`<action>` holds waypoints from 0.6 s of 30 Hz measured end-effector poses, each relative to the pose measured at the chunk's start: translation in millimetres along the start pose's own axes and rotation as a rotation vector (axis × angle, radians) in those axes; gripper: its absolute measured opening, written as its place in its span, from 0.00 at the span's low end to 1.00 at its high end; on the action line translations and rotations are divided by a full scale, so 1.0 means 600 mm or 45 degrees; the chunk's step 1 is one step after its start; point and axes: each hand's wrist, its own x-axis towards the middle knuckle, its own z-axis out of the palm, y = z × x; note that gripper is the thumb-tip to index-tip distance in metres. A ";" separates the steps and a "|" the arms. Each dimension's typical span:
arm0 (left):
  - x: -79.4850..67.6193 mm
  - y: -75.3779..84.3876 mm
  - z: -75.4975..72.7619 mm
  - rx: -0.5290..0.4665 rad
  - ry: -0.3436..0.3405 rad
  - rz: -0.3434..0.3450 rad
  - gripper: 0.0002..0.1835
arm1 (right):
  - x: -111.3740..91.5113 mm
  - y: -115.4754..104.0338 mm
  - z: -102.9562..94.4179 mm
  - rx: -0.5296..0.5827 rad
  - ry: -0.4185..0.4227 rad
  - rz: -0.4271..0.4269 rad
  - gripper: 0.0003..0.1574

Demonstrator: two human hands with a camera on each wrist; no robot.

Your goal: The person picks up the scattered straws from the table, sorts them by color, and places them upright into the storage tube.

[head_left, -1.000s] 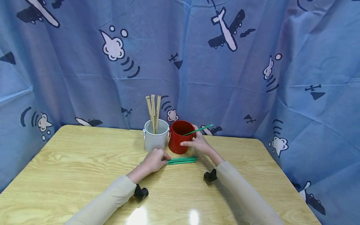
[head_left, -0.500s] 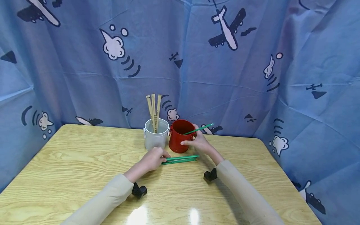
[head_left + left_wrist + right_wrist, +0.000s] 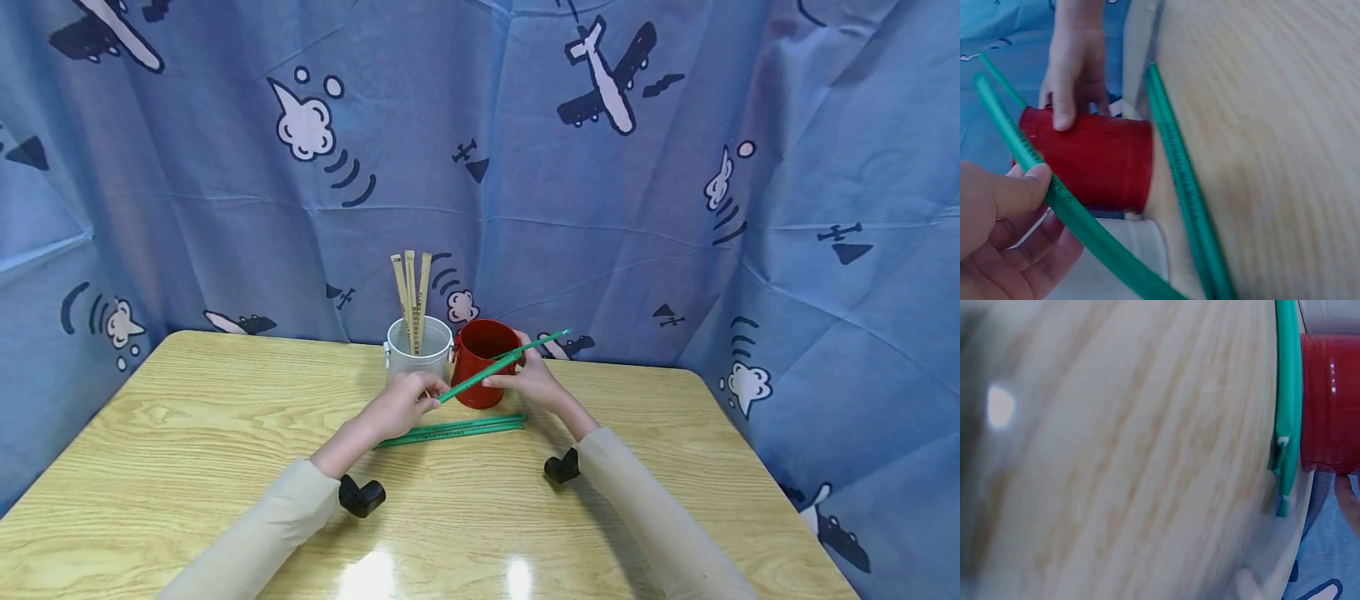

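My left hand (image 3: 403, 404) pinches a green wrapped straw (image 3: 1085, 226) between thumb and fingers, raised above the table. The straw slants up to the right, and its far end overlaps the red bucket's (image 3: 467, 379) rim in the head view. My right hand (image 3: 534, 379) grips that bucket from its right side, thumb on the front. Another green straw (image 3: 553, 336) leans inside it and sticks out to the right. In front of the buckets, more green wrapped straws (image 3: 468, 429) lie side by side on the table, partly behind my left hand.
Just left of the red bucket stands a white bucket (image 3: 420, 364) holding several beige wrapped straws (image 3: 414, 304) upright. A blue curtain (image 3: 480, 192) with airplane prints hangs behind the wooden table (image 3: 225, 417).
My left hand has lifted one green straw off the pile and tilted its far end up toward the red bucket. My right hand stays on the bucket.
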 end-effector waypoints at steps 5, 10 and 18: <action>0.012 0.015 -0.015 -0.041 0.089 -0.039 0.08 | 0.001 0.001 0.000 -0.049 0.031 0.050 0.56; 0.026 0.032 -0.030 -0.030 0.209 -0.076 0.09 | 0.002 0.000 0.001 -0.014 0.008 0.045 0.56; 0.058 0.059 -0.052 -0.093 0.412 -0.072 0.11 | 0.001 -0.002 -0.001 0.031 -0.009 0.034 0.54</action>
